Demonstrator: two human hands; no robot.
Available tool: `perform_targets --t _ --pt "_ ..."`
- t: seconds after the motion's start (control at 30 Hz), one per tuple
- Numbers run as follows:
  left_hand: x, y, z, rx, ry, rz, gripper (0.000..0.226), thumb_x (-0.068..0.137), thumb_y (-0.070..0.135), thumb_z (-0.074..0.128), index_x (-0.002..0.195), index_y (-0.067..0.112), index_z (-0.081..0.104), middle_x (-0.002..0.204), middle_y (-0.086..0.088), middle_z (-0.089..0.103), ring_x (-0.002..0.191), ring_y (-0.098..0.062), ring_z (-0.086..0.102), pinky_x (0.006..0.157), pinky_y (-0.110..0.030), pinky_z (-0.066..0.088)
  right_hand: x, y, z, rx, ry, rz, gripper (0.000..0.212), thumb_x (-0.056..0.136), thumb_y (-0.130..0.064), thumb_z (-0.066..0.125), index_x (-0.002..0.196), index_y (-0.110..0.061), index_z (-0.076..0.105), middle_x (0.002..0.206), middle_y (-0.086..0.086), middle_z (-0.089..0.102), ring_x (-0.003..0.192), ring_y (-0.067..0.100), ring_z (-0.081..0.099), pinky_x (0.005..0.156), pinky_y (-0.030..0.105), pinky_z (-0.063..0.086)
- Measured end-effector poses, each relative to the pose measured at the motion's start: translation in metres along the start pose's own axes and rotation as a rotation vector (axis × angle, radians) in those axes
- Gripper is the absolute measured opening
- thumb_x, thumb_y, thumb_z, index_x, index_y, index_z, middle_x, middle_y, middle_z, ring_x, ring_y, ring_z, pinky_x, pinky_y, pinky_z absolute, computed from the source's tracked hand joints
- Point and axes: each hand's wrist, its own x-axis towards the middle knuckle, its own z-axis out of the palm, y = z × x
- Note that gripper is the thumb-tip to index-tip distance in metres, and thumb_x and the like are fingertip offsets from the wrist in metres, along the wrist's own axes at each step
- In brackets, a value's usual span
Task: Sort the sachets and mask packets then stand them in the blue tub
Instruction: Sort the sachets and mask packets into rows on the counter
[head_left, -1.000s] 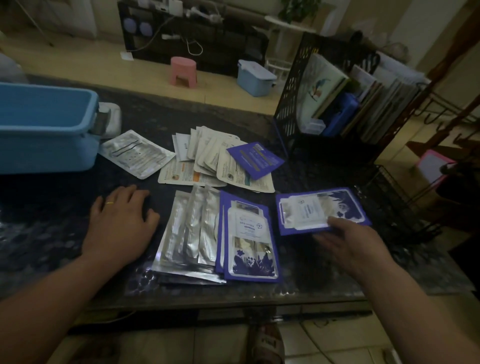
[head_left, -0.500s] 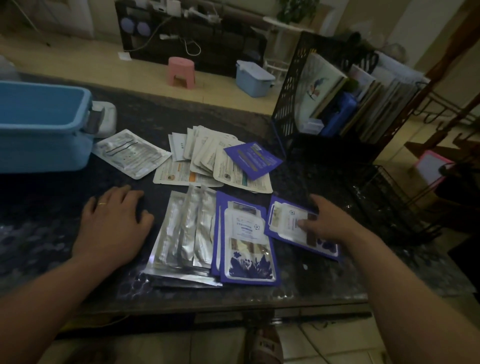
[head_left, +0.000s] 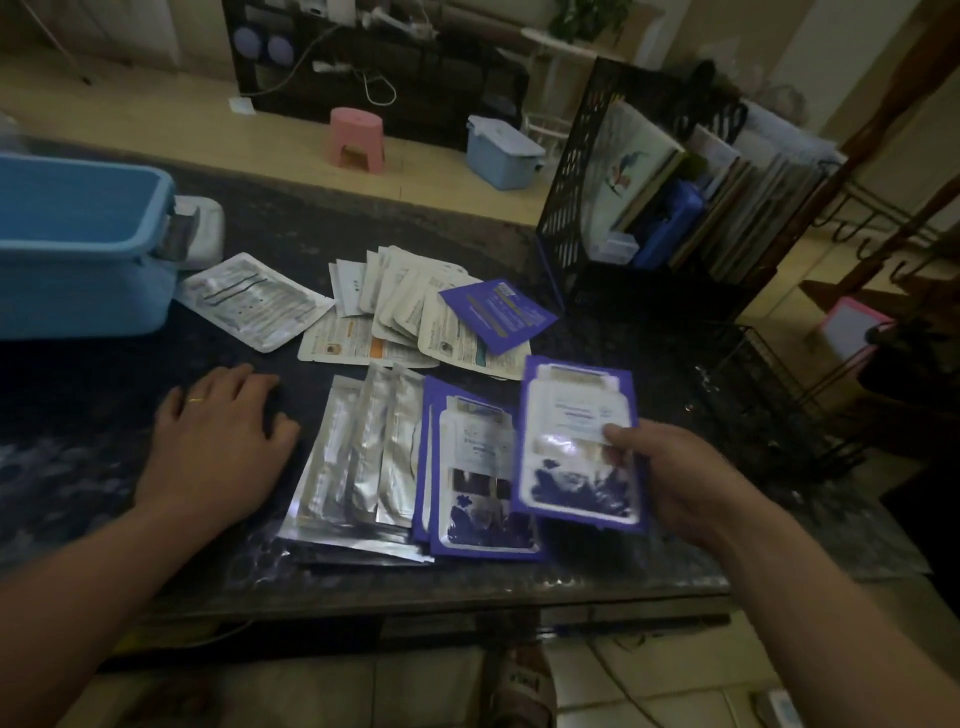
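My right hand (head_left: 675, 478) pinches a purple mask packet (head_left: 574, 441) by its right edge and holds it upright above the dark table, just right of a stack of purple mask packets (head_left: 478, 493). Silver packets (head_left: 363, 457) lie fanned to the left of that stack. My left hand (head_left: 218, 441) rests flat on the table beside them. Behind lie several white sachets (head_left: 405, 312), a small purple sachet (head_left: 498, 312) on top of them and a silver sachet (head_left: 254, 301). The blue tub (head_left: 78, 249) stands at the far left.
A black mesh file rack (head_left: 597, 208) full of books and folders stands at the back right. A black wire rack (head_left: 769, 395) sits at the table's right end. The table's front edge (head_left: 415, 587) runs just below the packets.
My right hand has picked the purple mask packet off the table, turned it upright and brought it left toward the purple stack. My left hand has stayed put.
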Motion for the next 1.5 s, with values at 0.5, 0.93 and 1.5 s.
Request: perform_targets --t 0.5,0.93,1.5 --pt "0.001 -0.005 0.006 0.001 0.015 0.004 0.050 0.098 0.042 0.055 0.145 0.025 0.057 0.158 -0.007 0.050 0.151 -0.027 0.038 0.125 -0.059 0.023 0.006 0.008 0.068 -1.189 0.223 -0.224 0.034 0.081 -0.047 0.081 0.089 -0.022 0.059 0.082 -0.002 0.066 0.074 0.018 0.063 0.065 0.040 0.049" --pt "0.000 -0.007 0.011 -0.003 0.039 0.006 0.059 0.088 0.048 0.039 0.138 0.026 0.063 0.153 -0.003 0.056 0.148 -0.024 0.043 0.123 -0.059 0.027 0.145 -0.077 0.158 -1.248 0.118 -0.441 0.075 0.092 -0.040 0.070 0.154 -0.013 0.037 0.153 0.013 0.050 0.136 0.033 0.054 0.106 0.043 0.046" --pt "-0.001 -0.004 0.006 -0.008 0.001 -0.010 0.050 0.097 0.043 0.057 0.144 0.027 0.059 0.158 -0.003 0.050 0.151 -0.025 0.038 0.125 -0.058 0.023 -0.027 -0.052 0.057 0.400 0.181 -0.189 0.030 0.099 -0.003 0.060 0.127 -0.005 0.067 0.117 0.023 0.076 0.111 0.043 0.072 0.104 0.062 0.053"
